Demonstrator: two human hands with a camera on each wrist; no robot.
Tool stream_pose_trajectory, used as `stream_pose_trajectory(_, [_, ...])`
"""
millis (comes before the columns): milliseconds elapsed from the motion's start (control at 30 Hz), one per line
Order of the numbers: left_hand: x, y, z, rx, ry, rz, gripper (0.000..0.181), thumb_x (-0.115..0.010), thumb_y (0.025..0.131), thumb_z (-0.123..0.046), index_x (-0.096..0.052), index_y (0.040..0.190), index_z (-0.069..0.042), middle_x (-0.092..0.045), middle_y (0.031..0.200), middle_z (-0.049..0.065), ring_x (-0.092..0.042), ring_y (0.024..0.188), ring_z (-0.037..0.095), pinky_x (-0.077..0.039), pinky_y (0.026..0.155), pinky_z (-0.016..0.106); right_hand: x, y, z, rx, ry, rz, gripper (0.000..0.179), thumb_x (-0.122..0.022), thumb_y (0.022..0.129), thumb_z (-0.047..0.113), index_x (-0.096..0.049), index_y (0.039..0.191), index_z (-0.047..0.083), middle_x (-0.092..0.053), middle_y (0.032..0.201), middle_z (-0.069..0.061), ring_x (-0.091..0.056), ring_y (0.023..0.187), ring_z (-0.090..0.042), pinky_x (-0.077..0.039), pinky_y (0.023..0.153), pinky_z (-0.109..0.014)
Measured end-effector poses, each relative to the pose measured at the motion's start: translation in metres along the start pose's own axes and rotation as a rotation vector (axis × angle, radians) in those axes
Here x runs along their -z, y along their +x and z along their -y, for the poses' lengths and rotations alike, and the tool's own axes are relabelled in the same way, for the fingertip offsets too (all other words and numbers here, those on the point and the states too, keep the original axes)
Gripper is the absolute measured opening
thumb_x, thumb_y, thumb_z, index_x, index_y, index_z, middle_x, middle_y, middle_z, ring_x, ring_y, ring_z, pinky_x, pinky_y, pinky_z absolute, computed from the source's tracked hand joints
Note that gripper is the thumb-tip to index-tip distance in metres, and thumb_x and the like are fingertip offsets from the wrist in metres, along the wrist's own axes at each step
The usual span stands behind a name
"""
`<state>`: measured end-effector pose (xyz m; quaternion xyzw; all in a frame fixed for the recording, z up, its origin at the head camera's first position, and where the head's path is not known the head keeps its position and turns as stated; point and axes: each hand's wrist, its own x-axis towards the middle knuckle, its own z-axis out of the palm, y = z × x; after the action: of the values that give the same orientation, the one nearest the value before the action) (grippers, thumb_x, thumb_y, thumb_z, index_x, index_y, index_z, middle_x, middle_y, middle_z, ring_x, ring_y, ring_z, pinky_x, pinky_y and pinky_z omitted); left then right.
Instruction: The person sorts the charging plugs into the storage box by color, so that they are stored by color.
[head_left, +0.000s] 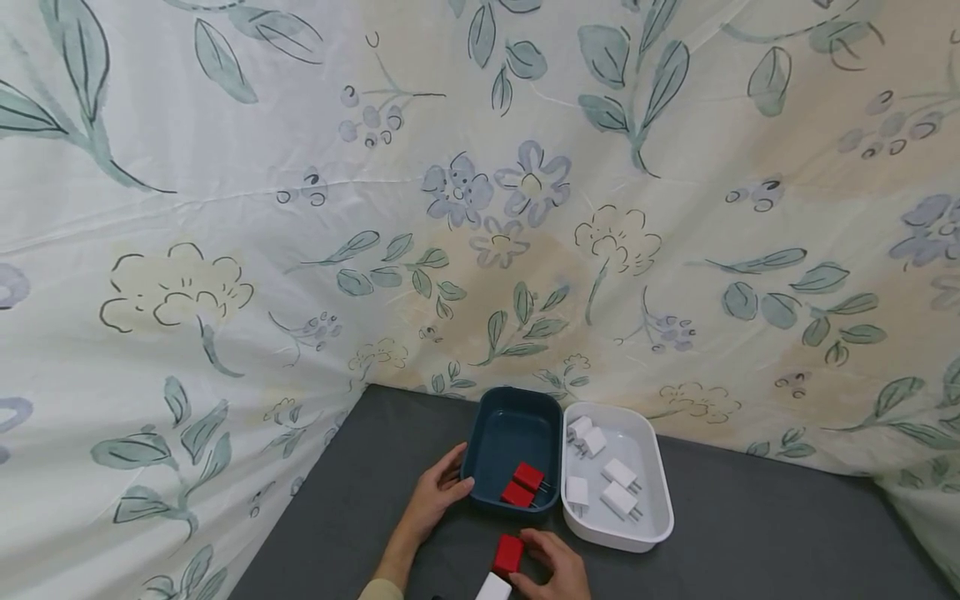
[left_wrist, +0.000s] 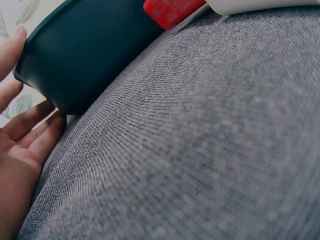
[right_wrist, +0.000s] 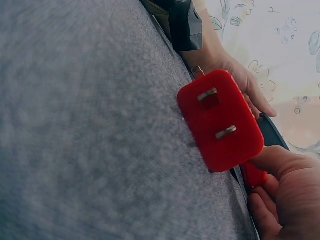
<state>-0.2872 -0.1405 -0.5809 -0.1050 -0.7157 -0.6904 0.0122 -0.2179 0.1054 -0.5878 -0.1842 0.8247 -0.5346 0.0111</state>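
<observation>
My left hand [head_left: 437, 490] rests on the left side of a dark blue tray [head_left: 474, 433], thumb at the rim, fingers against the outer wall in the left wrist view. Two red plug chargers [head_left: 528, 477] lie inside the tray. In front of it, my right hand [head_left: 557, 565] pinches a red charger [head_left: 508, 555] by its right side. The right wrist view shows a red plug face [right_wrist: 220, 120] with two metal prongs, and a smaller red part [right_wrist: 254, 175] by the fingertips; whether they are one piece I cannot tell. A white charger [head_left: 495, 587] stands just nearer than the red one.
To the right, touching the blue tray, sits a white tray [head_left: 660, 500] with several white chargers [head_left: 621, 473]. Dark grey cloth [head_left: 742, 533] covers the table. Behind and to the left hangs a floral curtain [head_left: 480, 283]. A black device [right_wrist: 186, 27] is worn on the left wrist.
</observation>
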Motion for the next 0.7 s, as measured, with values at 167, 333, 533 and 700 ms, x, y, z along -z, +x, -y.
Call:
stream_pose_trajectory(167, [0.0, 0.001, 0.008, -0.017, 0.022, -0.022, 0.06, -0.064, 0.087, -0.016, -0.038, 0.141, -0.017, -0.046, 0.137, 0.016, -0.048, 0.121, 0.031, -0.042, 0.096, 0.025, 0.0, -0.001, 0.001, 0.001, -0.001, -0.014, 0.058, -0.08, 0.068, 0.029, -0.06, 0.115, 0.002, -0.062, 0.107, -0.009, -0.061, 0.092, -0.009, -0.052, 0.077, -0.021])
stream_pose_trajectory(333, [0.001, 0.0, 0.003, -0.001, 0.0, -0.004, 0.061, -0.063, 0.087, -0.014, -0.036, 0.142, -0.015, -0.043, 0.139, 0.019, -0.046, 0.123, 0.033, -0.041, 0.098, 0.031, 0.0, -0.002, 0.002, -0.012, 0.015, -0.011, 0.058, -0.08, 0.068, 0.029, -0.06, 0.115, 0.003, -0.062, 0.108, -0.009, -0.061, 0.091, -0.008, -0.052, 0.077, -0.02])
stream_pose_trajectory(533, [0.0, -0.005, -0.015, -0.002, -0.014, 0.031, 0.062, -0.061, 0.088, -0.011, -0.033, 0.143, -0.008, -0.04, 0.14, 0.024, -0.043, 0.125, 0.038, -0.038, 0.101, 0.042, -0.001, -0.003, 0.002, -0.018, 0.026, -0.033, 0.058, -0.08, 0.068, 0.03, -0.06, 0.115, 0.002, -0.062, 0.107, -0.009, -0.061, 0.09, -0.006, -0.052, 0.077, -0.02])
stream_pose_trajectory(700, [-0.001, -0.007, -0.019, -0.002, -0.003, 0.033, 0.061, -0.06, 0.089, -0.011, -0.032, 0.143, -0.007, -0.04, 0.14, 0.024, -0.042, 0.125, 0.038, -0.038, 0.101, 0.042, -0.001, -0.004, 0.003, -0.013, 0.046, -0.055, 0.058, -0.081, 0.068, 0.029, -0.06, 0.114, 0.001, -0.062, 0.107, -0.011, -0.061, 0.088, -0.005, -0.052, 0.075, -0.02])
